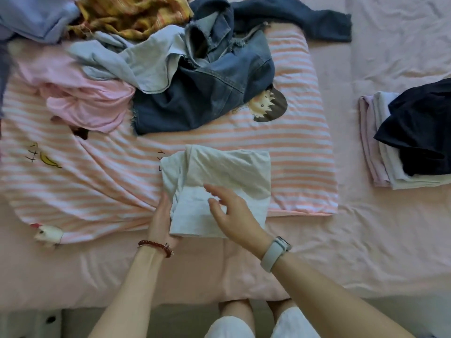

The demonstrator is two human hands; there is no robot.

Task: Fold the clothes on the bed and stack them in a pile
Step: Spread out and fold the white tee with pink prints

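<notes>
A pale grey-white garment (227, 172), partly folded, lies on the striped blanket near the bed's front edge. My left hand (162, 219) holds its left edge, fingers tucked under the cloth. Over the garment's lower half hovers my right hand (230, 215), its fingers spread and holding nothing. A heap of unfolded clothes lies beyond: denim jeans (214, 93), a light blue top (146, 62), a pink garment (83, 98) and a yellow-orange cloth (131, 15). At the right edge sits a stack of folded clothes (383, 152) with a dark navy piece (419, 125) on top.
The pink-and-white striped blanket (300, 152) with cartoon prints covers the left and middle of the pink bedsheet (366, 240). Between the blanket and the folded stack there is bare sheet. My knees show below the bed's front edge.
</notes>
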